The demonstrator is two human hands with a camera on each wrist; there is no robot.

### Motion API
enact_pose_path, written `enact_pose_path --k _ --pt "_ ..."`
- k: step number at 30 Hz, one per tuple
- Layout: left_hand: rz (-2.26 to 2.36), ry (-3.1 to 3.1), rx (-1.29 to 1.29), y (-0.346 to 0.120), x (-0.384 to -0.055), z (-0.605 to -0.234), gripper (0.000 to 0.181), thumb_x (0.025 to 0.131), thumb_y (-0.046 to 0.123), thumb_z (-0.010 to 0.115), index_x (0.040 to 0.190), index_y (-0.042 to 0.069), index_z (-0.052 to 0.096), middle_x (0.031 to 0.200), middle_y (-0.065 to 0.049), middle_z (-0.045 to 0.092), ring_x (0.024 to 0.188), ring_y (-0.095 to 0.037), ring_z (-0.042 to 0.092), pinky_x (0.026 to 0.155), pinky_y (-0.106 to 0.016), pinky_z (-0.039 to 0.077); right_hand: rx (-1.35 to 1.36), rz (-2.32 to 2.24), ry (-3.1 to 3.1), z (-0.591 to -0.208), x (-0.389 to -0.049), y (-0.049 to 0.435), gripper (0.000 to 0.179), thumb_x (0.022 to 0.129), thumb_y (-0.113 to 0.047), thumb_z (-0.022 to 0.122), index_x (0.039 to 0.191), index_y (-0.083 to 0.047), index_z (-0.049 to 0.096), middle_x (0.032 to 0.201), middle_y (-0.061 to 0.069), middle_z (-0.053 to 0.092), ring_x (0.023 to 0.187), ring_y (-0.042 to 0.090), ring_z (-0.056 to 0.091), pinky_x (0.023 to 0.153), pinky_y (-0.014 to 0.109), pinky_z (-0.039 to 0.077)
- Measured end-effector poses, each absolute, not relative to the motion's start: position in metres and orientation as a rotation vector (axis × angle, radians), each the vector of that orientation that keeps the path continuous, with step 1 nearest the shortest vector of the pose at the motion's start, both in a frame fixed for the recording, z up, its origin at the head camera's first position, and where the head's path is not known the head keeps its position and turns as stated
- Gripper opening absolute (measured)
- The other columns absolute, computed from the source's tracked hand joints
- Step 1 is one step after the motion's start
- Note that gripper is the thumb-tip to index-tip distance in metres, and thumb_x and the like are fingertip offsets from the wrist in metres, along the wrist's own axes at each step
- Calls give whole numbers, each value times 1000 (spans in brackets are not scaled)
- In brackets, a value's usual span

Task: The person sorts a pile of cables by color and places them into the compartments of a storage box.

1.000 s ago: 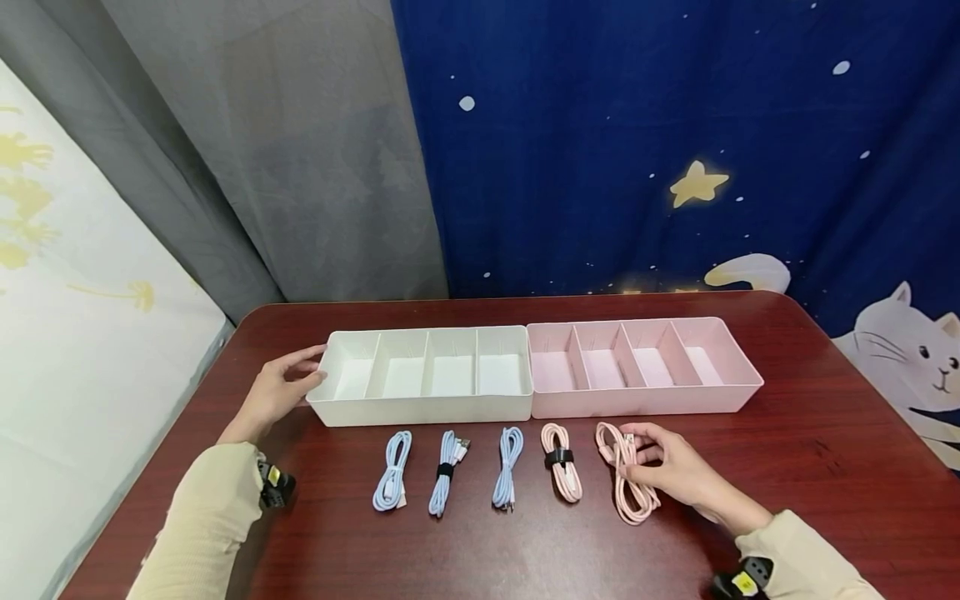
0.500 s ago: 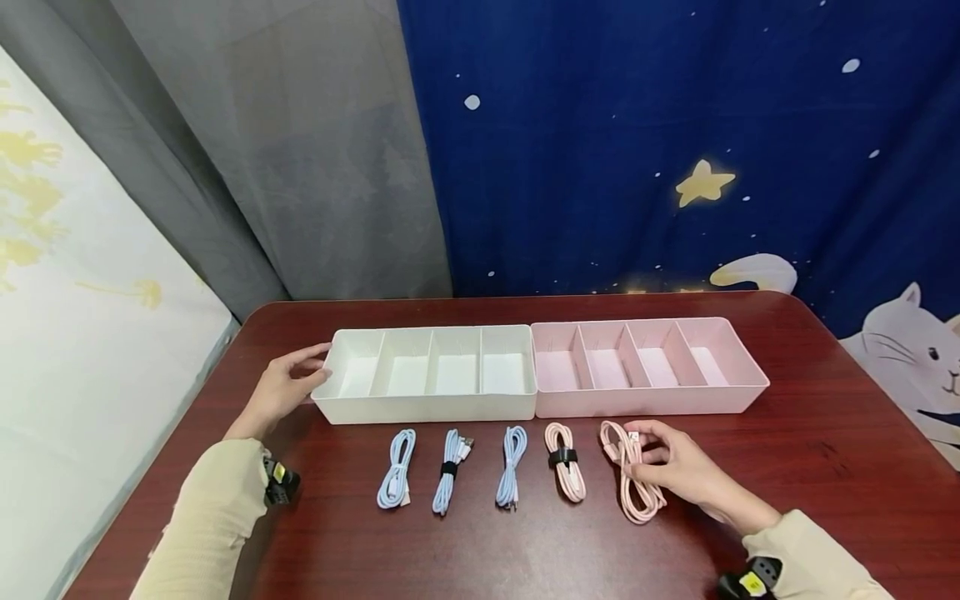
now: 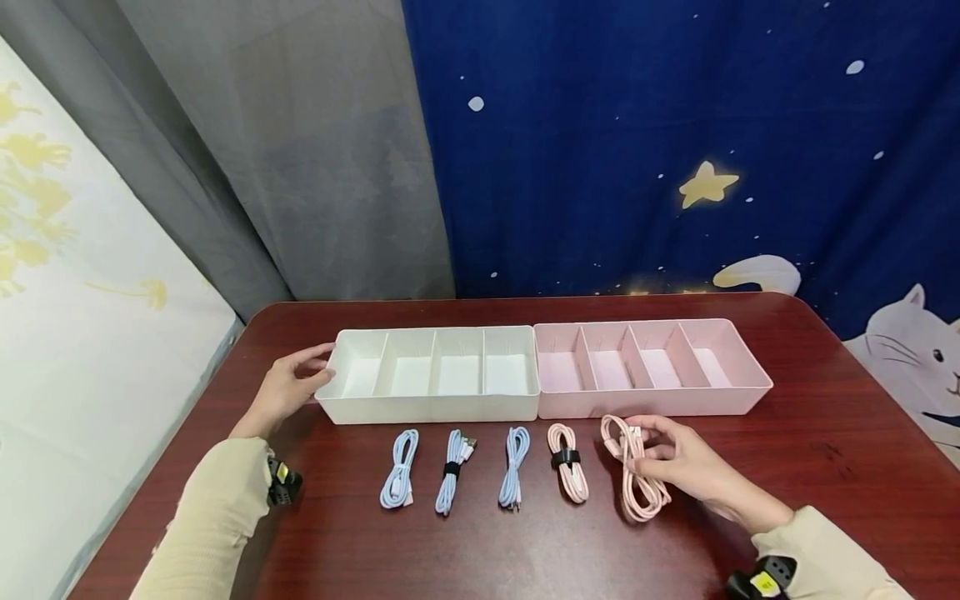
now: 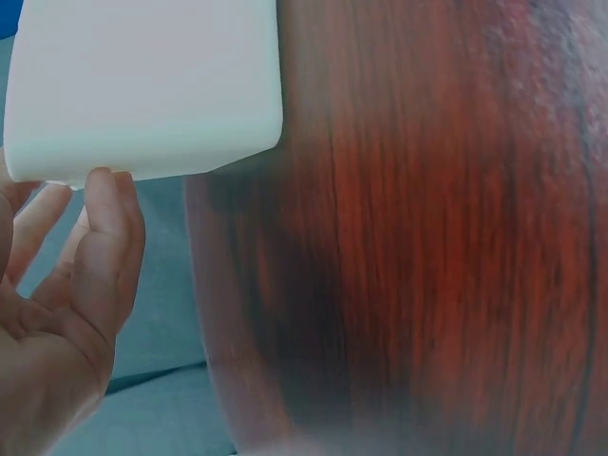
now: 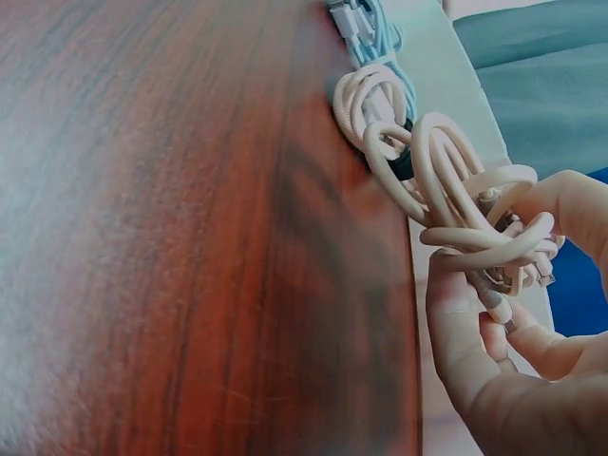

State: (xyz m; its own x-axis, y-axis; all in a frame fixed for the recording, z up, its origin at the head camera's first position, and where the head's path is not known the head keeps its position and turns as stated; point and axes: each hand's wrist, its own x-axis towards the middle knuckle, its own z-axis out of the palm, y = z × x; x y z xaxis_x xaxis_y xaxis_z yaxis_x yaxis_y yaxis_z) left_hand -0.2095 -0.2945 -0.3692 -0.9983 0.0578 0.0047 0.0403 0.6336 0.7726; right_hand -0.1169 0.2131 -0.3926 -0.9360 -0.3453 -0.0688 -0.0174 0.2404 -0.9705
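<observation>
My left hand (image 3: pixel 288 387) rests its fingertips against the left end of a white divided box (image 3: pixel 435 410); in the left wrist view the hand (image 4: pixel 81 275) has its fingers extended to the box's end wall. My right hand (image 3: pixel 686 462) pinches a coiled pink charging cable (image 3: pixel 637 487) between thumb and fingers, in front of a pink divided box (image 3: pixel 652 404). In the right wrist view loops of this cable (image 5: pixel 446 180) hang out from the fingers. Left of it lies another pink cable (image 3: pixel 567 479) with a black strap.
Three coiled light-blue cables lie in a row before the white box: a left one (image 3: pixel 399 471), a black-strapped middle one (image 3: pixel 452 475) and a right one (image 3: pixel 513 471). Both boxes stand end to end on the dark red wooden table (image 3: pixel 465 558). Curtains (image 3: pixel 600 150) hang behind.
The pink cable in my right hand has risen slightly, its top loop nearer the pink box. My left hand stays at the white box's end. The head view has shifted slightly.
</observation>
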Motion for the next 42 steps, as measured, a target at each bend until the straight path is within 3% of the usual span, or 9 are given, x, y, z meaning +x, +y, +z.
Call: enact_pose_path --k 11,37,42 --pt "1310 2846 100 -291 -212 -368 47 88 17 56 132 9 43 110 -21 51 87 -28 55 63 -35 51 -369 -1781 2193 -379 -116 215 56 78 0 62 123 17 32 92 14 56 77 12 59 62 26 49" --pt "1280 2856 104 -293 -208 -366 48 88 17 56 132 8 42 109 -21 52 88 -29 55 63 -33 51 -486 -1694 2343 -335 -130 219 55 80 -4 62 124 11 35 99 12 53 81 10 58 65 25 48" --pt "1283 2853 97 -293 -208 -365 48 88 18 56 133 8 41 109 -21 51 88 -29 55 63 -34 51 -486 -1681 2350 -328 -134 214 57 78 -3 63 125 12 34 103 17 46 80 9 57 64 24 48"
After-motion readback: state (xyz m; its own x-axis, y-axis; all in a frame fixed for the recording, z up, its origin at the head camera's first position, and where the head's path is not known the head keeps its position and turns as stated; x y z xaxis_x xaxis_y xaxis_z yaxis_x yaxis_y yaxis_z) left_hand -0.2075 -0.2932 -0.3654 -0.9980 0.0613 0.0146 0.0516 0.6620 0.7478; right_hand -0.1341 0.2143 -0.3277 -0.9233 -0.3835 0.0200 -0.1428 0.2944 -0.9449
